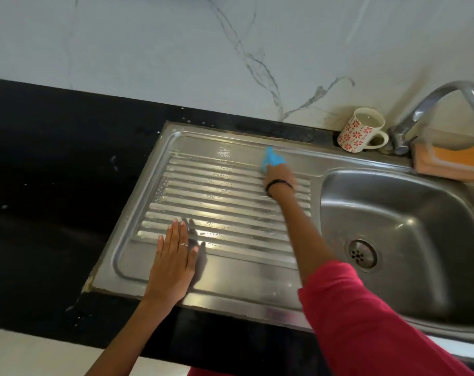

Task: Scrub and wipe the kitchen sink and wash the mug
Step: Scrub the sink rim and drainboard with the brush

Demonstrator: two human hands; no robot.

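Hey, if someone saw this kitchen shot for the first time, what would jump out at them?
Probably the right hand pressing a bright blue cloth onto the far edge of the steel drainboard, while the left hand rests flat on its near side. Next, the red-flowered mug standing beside the tap, behind the sink basin.

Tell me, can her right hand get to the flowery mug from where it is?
Probably yes. The right hand, holding a blue cloth, is at the drainboard's back edge, and only bare steel rim lies between it and the mug.
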